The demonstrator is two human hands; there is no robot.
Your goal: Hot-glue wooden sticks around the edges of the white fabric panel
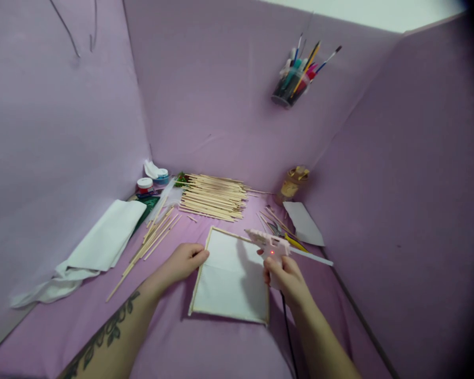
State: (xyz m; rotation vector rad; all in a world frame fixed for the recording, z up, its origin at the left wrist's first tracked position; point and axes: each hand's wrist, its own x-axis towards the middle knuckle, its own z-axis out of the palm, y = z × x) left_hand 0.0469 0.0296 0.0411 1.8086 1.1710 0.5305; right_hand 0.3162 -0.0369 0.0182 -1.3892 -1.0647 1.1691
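Note:
My right hand is wrapped round the handle of a pale pink hot glue gun. A red light glows on its side, and a white glue stick sticks out of its back. The gun's nozzle points left, over the upper right part of a white rectangular panel edged with thin wooden sticks. At the panel's left edge, my left hand is closed on the stick frame, thumb on top. The panel's right edge is partly hidden behind the gun and my right hand.
Behind the panel lies a stack of wooden sticks, with loose sticks to the left. White cloth and jars are at left. Pliers, a white sheet and a brown jar stand right. A black cord trails forward.

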